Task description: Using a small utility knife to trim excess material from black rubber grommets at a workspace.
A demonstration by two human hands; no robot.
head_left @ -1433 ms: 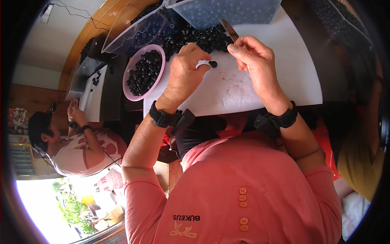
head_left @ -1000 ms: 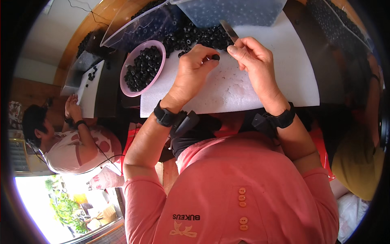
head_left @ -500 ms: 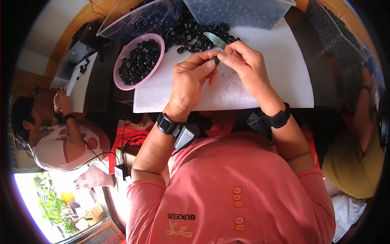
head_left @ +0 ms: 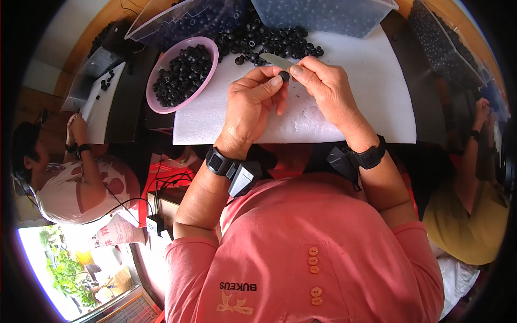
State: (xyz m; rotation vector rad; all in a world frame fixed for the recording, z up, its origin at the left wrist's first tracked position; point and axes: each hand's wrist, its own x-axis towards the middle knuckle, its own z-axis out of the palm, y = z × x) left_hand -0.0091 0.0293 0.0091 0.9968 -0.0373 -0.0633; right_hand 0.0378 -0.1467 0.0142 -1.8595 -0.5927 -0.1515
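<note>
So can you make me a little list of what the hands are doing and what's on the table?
left hand: pinches a small black ring at its fingertips
right hand: holds a small blade against that ring
pink bowl: full of black rings, left of the hands
loose pile of rings: on the white sheet, beyond the hands
clear tubs: at the far edge
wrists: black bands on both
</note>
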